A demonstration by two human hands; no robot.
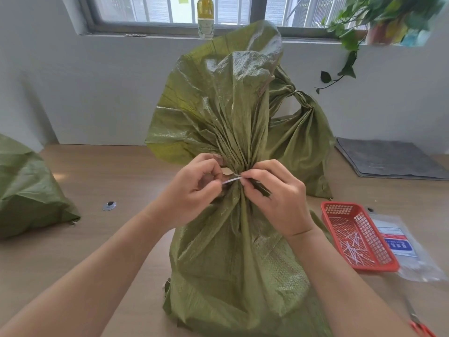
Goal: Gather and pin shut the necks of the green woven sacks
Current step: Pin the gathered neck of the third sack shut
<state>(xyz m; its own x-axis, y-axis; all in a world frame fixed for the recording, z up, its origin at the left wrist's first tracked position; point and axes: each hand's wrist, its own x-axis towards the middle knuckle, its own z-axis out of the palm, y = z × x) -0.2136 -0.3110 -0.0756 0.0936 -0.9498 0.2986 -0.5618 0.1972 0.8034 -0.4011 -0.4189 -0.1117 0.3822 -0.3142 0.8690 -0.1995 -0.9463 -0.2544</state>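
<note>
A green woven sack (233,259) stands upright on the table right in front of me, its neck gathered into a tight bunch with the loose top fanned out above. A thin white tie (230,180) crosses the bunched neck. My left hand (194,190) pinches its left end, and my right hand (274,193) pinches its right end against the neck. Behind and to the right stands a second green sack (301,147) with its neck cinched. A third green sack (26,190) lies at the left edge.
A red mesh basket (386,263) holding several white ties sits at the right, beside a clear plastic packet (410,251). Red-handled scissors (418,323) lie at the lower right. A grey mat (388,159), a small round disc (109,205), a windowsill bottle (205,18) and a plant (379,18) are farther off.
</note>
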